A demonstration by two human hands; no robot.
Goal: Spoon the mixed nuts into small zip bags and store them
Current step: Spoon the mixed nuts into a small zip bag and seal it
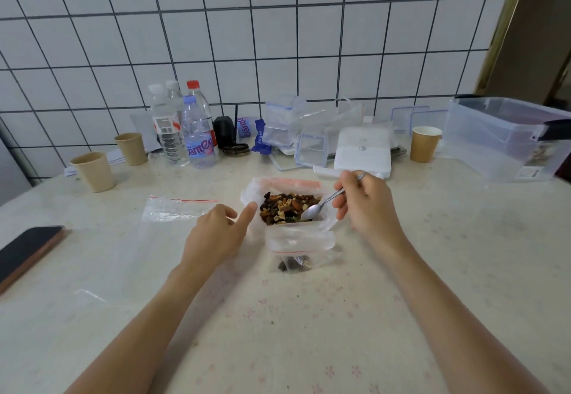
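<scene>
A clear container of mixed nuts (285,206) sits in an opened plastic bag (256,186) at the table's middle. My right hand (366,205) grips a metal spoon (318,206) whose bowl rests in the nuts at the container's right side. In front of the container lies a small zip bag (301,245) with a red seal line and a few nuts at its near end. My left hand (221,233) is beside the container's left edge, thumb touching the plastic, fingers loosely curled and holding nothing. Another small zip bag (173,209) lies flat to the left.
A phone (26,251) lies at the left edge. Paper cups (94,171) (131,148) (425,143), water bottles (197,134), stacked clear boxes (309,143) and a white box (363,152) line the back by the tiled wall. A large clear storage bin (506,137) stands at the right.
</scene>
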